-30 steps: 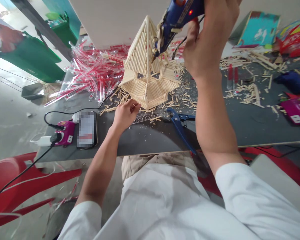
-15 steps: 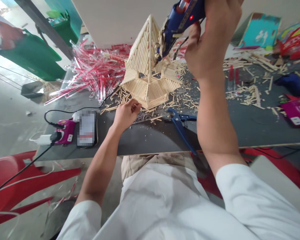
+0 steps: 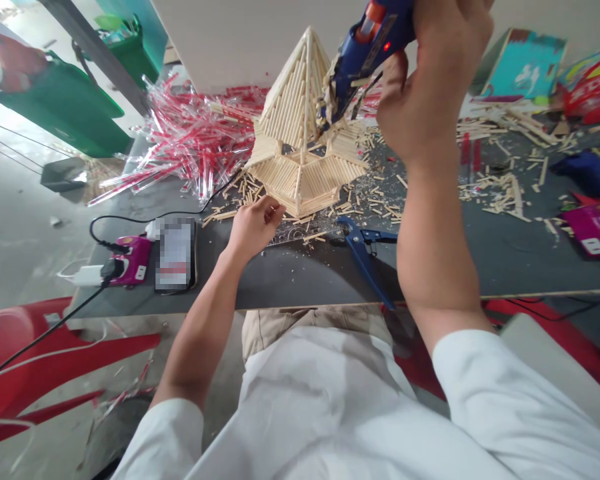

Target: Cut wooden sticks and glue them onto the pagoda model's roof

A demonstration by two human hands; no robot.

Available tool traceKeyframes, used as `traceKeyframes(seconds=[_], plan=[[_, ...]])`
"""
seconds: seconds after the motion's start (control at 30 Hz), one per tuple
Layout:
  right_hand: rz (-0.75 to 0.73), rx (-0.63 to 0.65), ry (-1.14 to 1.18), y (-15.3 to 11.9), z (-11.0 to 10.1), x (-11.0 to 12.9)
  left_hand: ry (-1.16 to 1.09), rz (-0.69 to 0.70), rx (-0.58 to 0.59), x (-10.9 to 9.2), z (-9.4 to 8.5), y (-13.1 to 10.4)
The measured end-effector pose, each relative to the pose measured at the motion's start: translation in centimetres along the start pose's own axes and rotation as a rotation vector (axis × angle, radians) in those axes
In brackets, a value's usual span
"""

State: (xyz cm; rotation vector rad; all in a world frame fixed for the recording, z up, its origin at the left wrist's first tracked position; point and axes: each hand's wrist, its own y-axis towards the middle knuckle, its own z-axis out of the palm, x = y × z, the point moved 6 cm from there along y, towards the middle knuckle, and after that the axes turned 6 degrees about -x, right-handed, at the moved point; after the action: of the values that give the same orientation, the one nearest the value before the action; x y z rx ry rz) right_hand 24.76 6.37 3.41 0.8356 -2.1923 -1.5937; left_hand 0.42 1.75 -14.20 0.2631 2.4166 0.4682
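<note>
A model built of thin wooden sticks (image 3: 293,87) stands on the dark table, with a pointed roof above a flared, many-sided lower part. My left hand (image 3: 257,225) is at its front left lower edge, fingers curled and pinched against the rim; the fingertips are partly hidden. Up at the right, my right hand (image 3: 433,87) is wrapped round a blue hot glue gun (image 3: 363,57) with a lit red light. The gun's nozzle points down and left, close to the right side of the roof; whether it touches is unclear.
Blue cutters (image 3: 365,257) lie near the table's front edge. At the left are a phone (image 3: 175,257), a purple power strip (image 3: 136,260) and a heap of red-and-clear plastic wrappers (image 3: 190,140). Stick offcuts (image 3: 505,193) litter the right, beside another blue glue gun (image 3: 587,173).
The view has shifted slightly. The glue gun's nozzle is a little farther right and lower in the picture, still beside the roof. My left hand keeps its place at the model's edge.
</note>
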Motion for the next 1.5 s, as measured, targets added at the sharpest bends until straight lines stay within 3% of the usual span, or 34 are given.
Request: traceKeyframes(seconds=[0.13, 0.3, 0.37, 0.5, 0.6, 0.87, 1.03, 1.13, 1.23, 1.33, 1.4, 1.5], plan=[[0.024, 0.010, -0.015, 0.0, 0.0, -0.2, -0.010, 0.005, -0.008, 0.1, 0.0, 0.0], [-0.054, -0.027, -0.007, 0.2, 0.0, 0.1, -0.003, 0.001, -0.014, 0.2, 0.0, 0.1], [-0.027, 0.017, -0.050, 0.3, 0.1, -0.1, -0.013, -0.007, -0.013, 0.2, -0.1, 0.1], [0.125, 0.251, -0.080, 0.1, 0.3, -1.6, -0.055, -0.044, -0.029, 0.3, -0.3, 0.1], [0.236, 0.340, -0.039, -0.5, -0.1, -3.6, -0.127, -0.057, -0.023, 0.3, -0.5, 0.0], [0.602, 0.737, -0.226, -6.7, 0.1, -12.6, -0.193, 0.120, -0.103, -1.2, -1.6, 0.0], [0.729, 1.322, -0.201, -13.4, 2.8, -16.1, -0.228, 0.108, -0.177, -2.1, -2.4, -0.5], [0.819, 1.473, -0.191, -15.5, 4.1, -16.8, -0.269, 0.094, -0.209, -2.6, -2.8, -0.7], [0.922, 1.439, -0.127, -15.3, 4.1, -16.9, -0.326, 0.080, -0.231, -3.3, -3.3, -0.6], [0.916, 1.267, -0.062, -12.6, 2.4, -16.0, -0.342, 0.070, -0.239, -4.7, -4.2, -0.2], [0.882, 0.997, 0.040, -9.3, 0.6, -14.4, -0.337, 0.074, -0.222, -6.1, -5.0, 0.3], [0.731, 0.619, 0.341, -4.0, -2.0, -9.6, -0.373, 0.053, -0.155, -8.4, -6.5, 1.9]])
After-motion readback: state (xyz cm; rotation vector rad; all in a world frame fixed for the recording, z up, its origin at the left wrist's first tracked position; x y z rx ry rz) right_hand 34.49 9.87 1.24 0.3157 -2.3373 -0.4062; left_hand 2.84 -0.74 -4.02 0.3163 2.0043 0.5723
